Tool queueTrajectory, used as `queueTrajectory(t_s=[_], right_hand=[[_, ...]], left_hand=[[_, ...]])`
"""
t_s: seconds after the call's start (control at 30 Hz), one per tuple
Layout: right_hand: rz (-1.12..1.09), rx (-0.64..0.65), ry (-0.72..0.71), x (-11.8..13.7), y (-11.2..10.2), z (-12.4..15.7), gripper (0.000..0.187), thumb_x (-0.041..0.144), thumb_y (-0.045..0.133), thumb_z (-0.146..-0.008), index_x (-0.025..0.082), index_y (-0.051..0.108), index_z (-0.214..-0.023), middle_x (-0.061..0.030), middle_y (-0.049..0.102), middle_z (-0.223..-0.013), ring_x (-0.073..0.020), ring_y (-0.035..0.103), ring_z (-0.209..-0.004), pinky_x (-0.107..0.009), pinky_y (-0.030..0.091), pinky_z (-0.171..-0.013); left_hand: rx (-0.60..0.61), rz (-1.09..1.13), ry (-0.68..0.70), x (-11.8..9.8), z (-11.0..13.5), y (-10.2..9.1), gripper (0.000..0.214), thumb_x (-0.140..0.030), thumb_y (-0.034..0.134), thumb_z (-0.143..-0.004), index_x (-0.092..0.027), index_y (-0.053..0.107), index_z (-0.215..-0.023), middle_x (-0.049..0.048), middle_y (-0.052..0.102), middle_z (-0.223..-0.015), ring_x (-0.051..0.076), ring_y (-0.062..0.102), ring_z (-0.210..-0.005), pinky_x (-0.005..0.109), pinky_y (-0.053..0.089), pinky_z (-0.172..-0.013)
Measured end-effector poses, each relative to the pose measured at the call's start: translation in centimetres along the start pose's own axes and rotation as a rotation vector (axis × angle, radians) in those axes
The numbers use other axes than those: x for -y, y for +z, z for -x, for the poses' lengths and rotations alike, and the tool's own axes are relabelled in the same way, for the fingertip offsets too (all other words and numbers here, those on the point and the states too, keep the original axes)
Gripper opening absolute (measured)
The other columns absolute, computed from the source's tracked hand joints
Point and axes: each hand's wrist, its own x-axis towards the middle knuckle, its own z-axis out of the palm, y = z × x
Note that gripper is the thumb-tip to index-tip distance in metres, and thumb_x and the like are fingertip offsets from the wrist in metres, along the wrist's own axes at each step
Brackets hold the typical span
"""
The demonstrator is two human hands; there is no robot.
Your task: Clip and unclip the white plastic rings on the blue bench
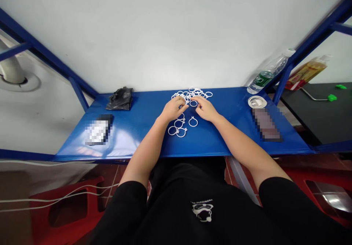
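A blue metal table (154,146) stands against a white wall (165,29), braced by blue steel bars (310,43) at both sides. Red plastic stools (66,208) sit below it on a red tiled floor, and white cables (55,197) run past the left stool. The person's black T-shirt (192,208) fills the bottom of the view.

The left hand (173,108) is loosely curled, fingers drawn in and angled toward the right hand (205,108), which is gently curved with its fingers reaching back the other way. Neither is spread flat. The two sets of fingertips sit close together at the near edge of the white plastic rings (191,95), but I cannot tell whether either hand is pinching one.

Most of the rings lie in a tangled heap just beyond the hands. One ring (193,103) lies right between them, and a small loose group (177,127) sits under the left wrist side, with a single ring (193,121) just beside it.

A crumpled black plastic bag (120,98) lies at the far left, and a plastic water bottle (269,73) and a coil of white cable (257,101) lie at the far right.
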Motion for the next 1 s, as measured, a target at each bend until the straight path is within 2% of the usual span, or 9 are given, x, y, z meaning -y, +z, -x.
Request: queueTrajectory(t_s=[0.13, 0.23, 0.37, 0.43, 0.5, 0.63, 0.73, 0.87, 1.0], right_hand=[[0.160, 0.165, 0.040, -0.4, 0.2, -0.1, 0.051, 0.011, 0.056, -0.088, 0.022, 0.069, -0.136, -0.0090, 0.069, -0.141, -0.0278, 0.066, -0.125, -0.042, 0.056, -0.102], [0.184, 0.212, 0.055, -0.2, 0.2, -0.2, 0.045, 0.012, 0.058, -0.090, 0.023, 0.072, -0.131, -0.0075, 0.074, -0.132, -0.0265, 0.070, -0.119, -0.040, 0.056, -0.100], [0.143, 0.208, 0.123, 0.0, -0.1, -0.3, 0.040, 0.008, 0.056, -0.087, 0.023, 0.077, -0.117, -0.0031, 0.081, -0.108, -0.0229, 0.074, -0.100, -0.035, 0.055, -0.089], [0.140, 0.193, 0.152, -0.1, -0.3, -0.3, 0.038, 0.009, 0.056, -0.088, 0.023, 0.078, -0.116, -0.0025, 0.081, -0.101, -0.0225, 0.074, -0.096, -0.034, 0.055, -0.087], [0.161, 0.167, 0.156, -0.3, -0.5, -0.2, 0.038, 0.010, 0.056, -0.089, 0.022, 0.077, -0.120, -0.0035, 0.080, -0.104, -0.0229, 0.073, -0.098, -0.035, 0.054, -0.089], [0.242, 0.144, 0.193, -0.3, -0.3, -0.3, 0.042, 0.020, 0.060, -0.093, 0.022, 0.071, -0.134, -0.0084, 0.074, -0.125, -0.0261, 0.070, -0.111, -0.037, 0.054, -0.094], [0.311, 0.194, 0.230, -0.2, 0.1, -0.4, 0.038, 0.025, 0.062, -0.093, 0.024, 0.073, -0.130, -0.0096, 0.070, -0.133, -0.0279, 0.069, -0.113, -0.038, 0.055, -0.092], [0.305, 0.187, 0.218, -0.1, 0.4, -0.5, 0.023, 0.023, 0.063, -0.091, 0.025, 0.077, -0.109, -0.0075, 0.074, -0.117, -0.0259, 0.070, -0.103, -0.034, 0.054, -0.084], [0.137, 0.023, 0.229, 0.4, 0.4, -0.2, 0.020, 0.022, 0.063, -0.089, 0.024, 0.073, -0.106, -0.0039, 0.078, -0.100, -0.0226, 0.069, -0.087, -0.033, 0.051, -0.076]], left_hand=[[-0.074, 0.007, -0.028, 0.6, 0.1, -0.5, 0.029, -0.040, 0.061, -0.103, -0.019, 0.068, -0.083, 0.0107, 0.072, -0.118, 0.022, 0.068, -0.114, 0.038, 0.054, -0.102], [-0.008, 0.058, 0.000, 0.0, 0.0, -0.6, 0.035, -0.042, 0.061, -0.102, -0.019, 0.066, -0.075, 0.0106, 0.075, -0.120, 0.023, 0.070, -0.112, 0.038, 0.054, -0.100], [0.198, 0.151, 0.007, -1.4, -0.1, -0.5, 0.047, -0.047, 0.050, -0.107, -0.019, 0.066, -0.072, 0.0049, 0.076, -0.088, 0.018, 0.069, -0.082, 0.031, 0.051, -0.078], [0.228, 0.145, -0.052, -1.7, -0.2, -0.5, 0.055, -0.052, 0.046, -0.108, -0.019, 0.064, -0.068, 0.0029, 0.069, -0.071, 0.015, 0.061, -0.067, 0.030, 0.045, -0.067], [0.207, 0.120, -0.111, -1.8, -0.2, -0.4, 0.058, -0.053, 0.045, -0.108, -0.019, 0.061, -0.065, 0.0020, 0.064, -0.064, 0.014, 0.055, -0.062, 0.030, 0.040, -0.063], [0.170, 0.065, -0.169, -1.3, -0.2, -0.1, 0.044, -0.049, 0.055, -0.103, -0.019, 0.068, -0.074, 0.0022, 0.068, -0.072, 0.015, 0.057, -0.067, 0.030, 0.039, -0.066], [0.195, 0.046, -0.179, -1.0, -0.2, 0.1, 0.034, -0.045, 0.059, -0.101, -0.020, 0.073, -0.083, 0.0027, 0.073, -0.079, 0.017, 0.061, -0.072, 0.030, 0.042, -0.069], [0.210, 0.054, -0.165, -1.1, -0.2, 0.3, 0.030, -0.044, 0.060, -0.101, -0.021, 0.077, -0.091, 0.0034, 0.077, -0.087, 0.018, 0.067, -0.078, 0.030, 0.046, -0.072], [0.200, 0.111, -0.149, -1.5, -0.1, 0.4, 0.031, -0.046, 0.060, -0.102, -0.021, 0.078, -0.105, 0.0044, 0.080, -0.099, 0.019, 0.071, -0.084, 0.029, 0.050, -0.076]])
